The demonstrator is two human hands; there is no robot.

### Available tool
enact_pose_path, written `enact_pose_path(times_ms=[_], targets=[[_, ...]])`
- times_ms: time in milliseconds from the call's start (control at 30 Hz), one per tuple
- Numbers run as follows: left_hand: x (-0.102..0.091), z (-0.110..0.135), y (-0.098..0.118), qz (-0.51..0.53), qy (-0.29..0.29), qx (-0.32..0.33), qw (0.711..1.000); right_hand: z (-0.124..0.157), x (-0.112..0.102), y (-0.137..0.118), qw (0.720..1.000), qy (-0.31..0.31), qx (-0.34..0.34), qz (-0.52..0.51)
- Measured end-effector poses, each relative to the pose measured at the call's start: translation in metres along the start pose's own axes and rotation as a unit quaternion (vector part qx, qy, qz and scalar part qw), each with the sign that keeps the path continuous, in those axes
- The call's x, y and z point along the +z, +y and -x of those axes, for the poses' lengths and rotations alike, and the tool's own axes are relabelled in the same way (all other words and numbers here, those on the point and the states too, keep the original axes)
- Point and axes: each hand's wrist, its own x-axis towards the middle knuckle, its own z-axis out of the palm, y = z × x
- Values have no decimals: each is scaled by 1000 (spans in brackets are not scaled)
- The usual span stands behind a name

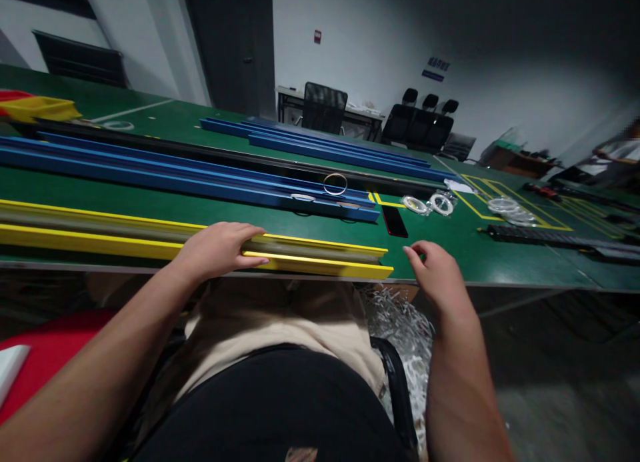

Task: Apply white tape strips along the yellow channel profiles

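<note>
A long yellow channel rail (320,259) lies along the near edge of the green table (500,255). My left hand (217,251) rests flat on top of it, fingers stretched out toward the rail's right end. My right hand (437,275) hovers just past that end, near the table edge, fingers loosely curled with the thumb and forefinger close together; nothing shows in it. A black phone (395,221) lies on the table a little beyond my right hand.
Long blue rails (200,179) lie behind the yellow one, more blue rails (325,145) farther back. Rolls of clear tape (430,203) and a thin ring (335,183) sit mid-table. A black strip (550,237) lies right. Shredded paper (405,329) is under the table. Another person stands far right.
</note>
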Motion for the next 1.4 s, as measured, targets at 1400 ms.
enact_pose_path(times_ms=[1400], targets=[[15, -18, 88, 6, 100, 49, 994, -3, 80, -98, 990, 116, -79, 15]])
